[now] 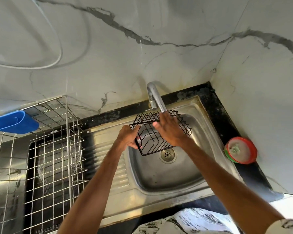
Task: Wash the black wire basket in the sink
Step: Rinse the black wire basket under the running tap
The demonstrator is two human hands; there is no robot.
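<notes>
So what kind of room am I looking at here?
Probably a home kitchen: a steel sink with a tap, set in a dark counter, a wire dish rack beside it, and a tiled wall behind.

head cam | looks steeply down | close over sink [184, 181]

The basket [150, 144] was black wire, the sink [135, 198] dull silver steel. At nine o'clock a cup [13, 123] was bright blue, beside a silver grid-patterned rack [54, 149]. At three o'clock a round tub [241, 150] was red and green. The wall [159, 61] at twelve o'clock was white with grey veins, and the table [227, 115] black.
</notes>
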